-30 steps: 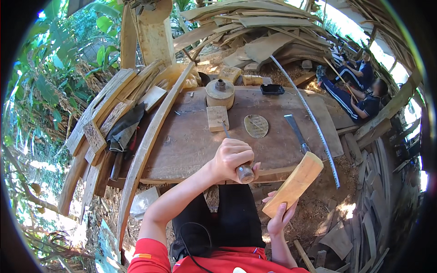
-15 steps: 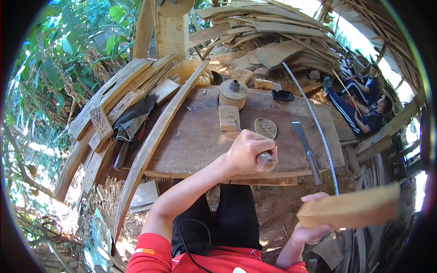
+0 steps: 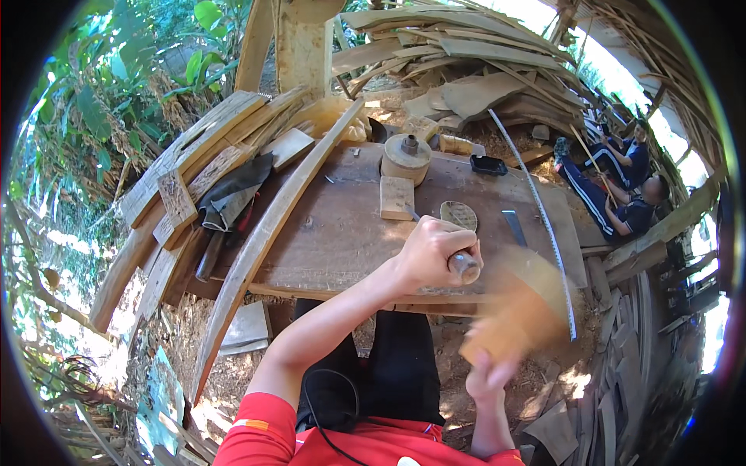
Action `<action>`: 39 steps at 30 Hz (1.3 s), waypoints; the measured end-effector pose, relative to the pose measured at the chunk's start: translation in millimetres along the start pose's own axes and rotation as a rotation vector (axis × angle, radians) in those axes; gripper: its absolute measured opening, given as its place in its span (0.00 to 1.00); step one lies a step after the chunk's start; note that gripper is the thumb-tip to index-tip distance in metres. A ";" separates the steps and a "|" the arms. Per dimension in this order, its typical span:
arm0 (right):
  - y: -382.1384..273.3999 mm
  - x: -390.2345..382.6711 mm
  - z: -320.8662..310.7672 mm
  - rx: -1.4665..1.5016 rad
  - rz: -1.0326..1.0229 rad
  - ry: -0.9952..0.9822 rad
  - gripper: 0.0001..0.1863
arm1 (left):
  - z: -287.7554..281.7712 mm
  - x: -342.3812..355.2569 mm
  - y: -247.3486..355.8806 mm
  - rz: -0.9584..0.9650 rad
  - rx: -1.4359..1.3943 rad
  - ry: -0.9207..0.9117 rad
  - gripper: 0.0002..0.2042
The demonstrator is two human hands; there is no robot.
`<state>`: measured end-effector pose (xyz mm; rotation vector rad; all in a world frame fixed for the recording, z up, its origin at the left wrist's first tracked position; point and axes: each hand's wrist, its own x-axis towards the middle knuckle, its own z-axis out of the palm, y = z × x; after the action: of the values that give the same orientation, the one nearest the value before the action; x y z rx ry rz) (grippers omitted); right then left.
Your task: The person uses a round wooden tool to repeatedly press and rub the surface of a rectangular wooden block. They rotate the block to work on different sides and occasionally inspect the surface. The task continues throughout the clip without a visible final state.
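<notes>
My left hand (image 3: pixel 441 252) is closed around the wooden handle (image 3: pixel 465 267) of a chisel. Its thin metal blade points away from me and meets the near right corner of a small square wooden block (image 3: pixel 397 197) on the bench. My right hand (image 3: pixel 489 377) grips one end of a thick wooden block (image 3: pixel 528 307), smeared by motion, at the bench's near right edge. Behind the square block stands a round wooden piece (image 3: pixel 406 161) with a dark knob on top. An oval patterned piece (image 3: pixel 458 217) lies just beyond my left hand.
A flat metal blade (image 3: pixel 514 228) lies on the bench (image 3: pixel 326 225), its handle hidden behind the swung block. A long curved plank (image 3: pixel 272 233) leans along the left side, near stacked boards (image 3: pixel 194 159). A black tray (image 3: pixel 488 165) and a measuring tape (image 3: pixel 536 202) lie right. Two people (image 3: pixel 633 206) sit far right.
The block in my right hand has swung left and up toward the chisel handle, and now covers the other tool's handle. My left hand keeps its grip on the chisel; the view has shifted slightly.
</notes>
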<state>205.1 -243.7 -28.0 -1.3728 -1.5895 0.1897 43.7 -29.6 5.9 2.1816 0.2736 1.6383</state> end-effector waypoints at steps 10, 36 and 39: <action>14.9 -28.0 11.4 -0.064 0.012 0.060 0.37 | -2.8 -4.9 3.8 0.026 -0.081 0.076 0.14; 92.3 112.0 56.4 0.636 0.282 0.080 0.23 | 5.6 -49.8 -11.6 0.472 0.112 -0.519 0.17; 100.2 111.2 65.2 0.603 0.470 0.048 0.23 | -9.9 -42.6 18.9 0.519 0.103 -0.472 0.17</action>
<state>238.0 -88.1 -64.7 -1.2222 -1.0196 0.8393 20.2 -61.2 -21.0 2.7954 -0.3803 1.2854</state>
